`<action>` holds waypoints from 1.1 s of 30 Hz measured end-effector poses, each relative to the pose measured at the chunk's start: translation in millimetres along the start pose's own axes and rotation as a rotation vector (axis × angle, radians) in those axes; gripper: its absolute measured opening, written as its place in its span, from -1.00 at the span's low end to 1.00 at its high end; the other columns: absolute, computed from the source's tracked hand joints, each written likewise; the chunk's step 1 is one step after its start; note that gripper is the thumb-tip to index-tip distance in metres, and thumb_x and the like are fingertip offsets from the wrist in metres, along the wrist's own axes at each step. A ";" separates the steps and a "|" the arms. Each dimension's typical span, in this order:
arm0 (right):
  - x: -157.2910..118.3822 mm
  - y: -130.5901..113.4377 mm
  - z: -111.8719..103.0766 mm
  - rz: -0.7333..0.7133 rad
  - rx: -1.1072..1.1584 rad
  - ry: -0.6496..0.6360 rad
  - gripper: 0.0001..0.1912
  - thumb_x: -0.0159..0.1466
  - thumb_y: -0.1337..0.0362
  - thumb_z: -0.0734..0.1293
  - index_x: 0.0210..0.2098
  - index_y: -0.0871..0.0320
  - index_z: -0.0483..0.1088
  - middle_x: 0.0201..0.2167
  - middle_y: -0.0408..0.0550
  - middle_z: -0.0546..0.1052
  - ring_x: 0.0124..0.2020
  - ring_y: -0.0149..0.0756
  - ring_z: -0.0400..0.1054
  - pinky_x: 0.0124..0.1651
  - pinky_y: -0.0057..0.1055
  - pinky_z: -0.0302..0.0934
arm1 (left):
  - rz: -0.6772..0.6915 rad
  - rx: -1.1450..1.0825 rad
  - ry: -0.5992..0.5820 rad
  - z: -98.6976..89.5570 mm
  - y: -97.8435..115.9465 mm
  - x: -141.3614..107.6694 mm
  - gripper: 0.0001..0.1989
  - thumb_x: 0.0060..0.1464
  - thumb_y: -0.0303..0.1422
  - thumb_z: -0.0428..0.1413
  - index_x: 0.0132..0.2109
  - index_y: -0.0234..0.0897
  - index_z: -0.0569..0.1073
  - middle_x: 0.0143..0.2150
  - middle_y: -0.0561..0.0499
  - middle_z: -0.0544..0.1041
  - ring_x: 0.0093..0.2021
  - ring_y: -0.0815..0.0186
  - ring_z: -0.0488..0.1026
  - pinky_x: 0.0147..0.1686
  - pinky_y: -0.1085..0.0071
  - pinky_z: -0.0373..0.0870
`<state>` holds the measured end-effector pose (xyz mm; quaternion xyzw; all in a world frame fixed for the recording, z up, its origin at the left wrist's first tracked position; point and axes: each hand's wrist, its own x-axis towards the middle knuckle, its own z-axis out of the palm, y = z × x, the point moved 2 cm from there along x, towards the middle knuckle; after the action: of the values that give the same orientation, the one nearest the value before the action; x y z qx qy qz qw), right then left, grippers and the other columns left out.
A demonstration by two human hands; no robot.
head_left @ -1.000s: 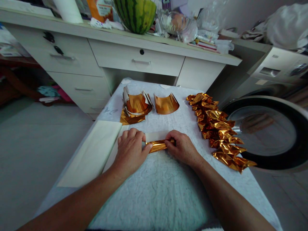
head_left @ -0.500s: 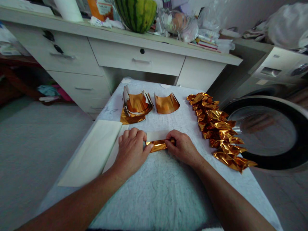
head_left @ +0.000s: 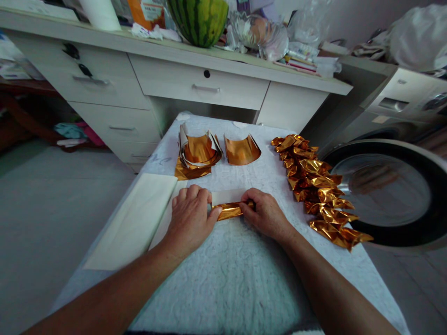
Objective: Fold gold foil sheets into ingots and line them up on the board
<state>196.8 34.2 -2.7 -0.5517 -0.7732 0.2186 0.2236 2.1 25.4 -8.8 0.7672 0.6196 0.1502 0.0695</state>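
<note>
One left grip (head_left: pixel 191 215) and one right grip (head_left: pixel 264 213) are holding the gold foil (head_left: pixel 229 211), which is lying between them (partly folded).

foil sheet (head_left: pixel 228 211): shiny gold, white underside | folded paper (head_left: pixel 134 223): cream | watermelon (head_left: pixel 197 21): green, dark-striped | tablecloth (head_left: pixel 237 274): pale blue-grey

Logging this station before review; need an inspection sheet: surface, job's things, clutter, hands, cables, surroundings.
Surface: light cloth, lightly creased.
Job's things: partly rolled gold sheet, pale side up along its far strip; beyond it, stack of curled gold sheets and single curled sheet; row of folded gold pieces at right; white paper at left.
Clutter: watermelon, orange packet and plastic bags on the counter.
Hands: left hand at the sheet's left end, right hand with fingers on its right end.
Cables: nothing seen.
Surroundings: drawers behind; washing machine at right, round door open.
</note>
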 end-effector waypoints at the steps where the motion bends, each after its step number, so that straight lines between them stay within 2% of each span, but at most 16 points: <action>1: 0.1 -0.1 -0.1 0.001 0.002 -0.001 -0.92 0.21 0.42 0.30 -0.41 0.16 0.37 -0.47 -0.16 0.43 -0.45 -0.41 0.26 -0.35 -0.47 0.06 | 0.001 0.001 0.001 0.3 0.0 0.0 -0.82 0.13 -0.21 0.11 -0.24 -0.23 0.37 -0.19 -0.08 0.39 -0.11 0.05 0.30 -0.15 0.17 0.22; 33: 0.5 0.6 1.6 0.032 -0.004 -0.005 -0.93 0.23 0.41 0.30 -0.38 0.17 0.40 -0.43 -0.14 0.47 -0.42 -0.39 0.29 -0.33 -0.46 0.08 | 0.009 0.005 0.019 2.2 -0.8 -0.9 -0.82 0.14 -0.21 0.09 -0.24 -0.22 0.35 -0.18 -0.07 0.39 -0.11 0.06 0.29 -0.14 0.18 0.21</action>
<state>196.1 34.7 -4.3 -0.5640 -0.7652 0.2221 0.2168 1.9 24.9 -11.2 0.7687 0.6173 0.1562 0.0609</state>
